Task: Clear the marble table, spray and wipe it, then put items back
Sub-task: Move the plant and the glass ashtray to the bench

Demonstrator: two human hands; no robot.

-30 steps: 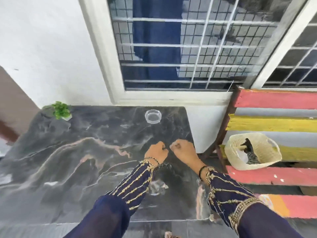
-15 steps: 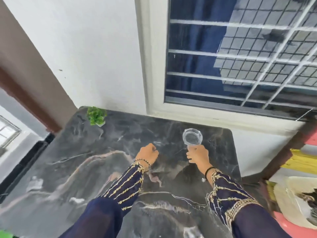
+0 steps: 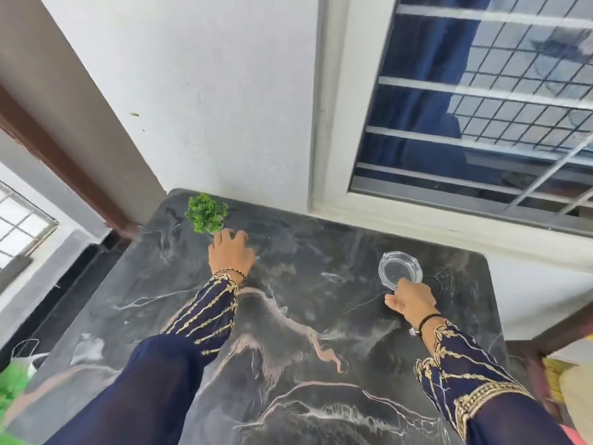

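The dark marble table (image 3: 288, 332) fills the lower view. A small green potted plant (image 3: 205, 213) stands at its far left corner against the wall. My left hand (image 3: 231, 253) is just in front of the plant, fingers spread and reaching its pot, not closed around it. A clear glass ashtray (image 3: 399, 269) sits toward the far right of the table. My right hand (image 3: 410, 300) holds the ashtray's near rim with its fingertips.
A white wall and a barred window (image 3: 481, 107) rise right behind the table. A painted wooden bench (image 3: 564, 380) stands at the right edge. Something green (image 3: 9, 390) and a wire-handled item (image 3: 25, 348) lie low on the left.
My left hand has moved from the table's middle up to the plant and opened. My right hand stays at the ashtray. The view has swung left.
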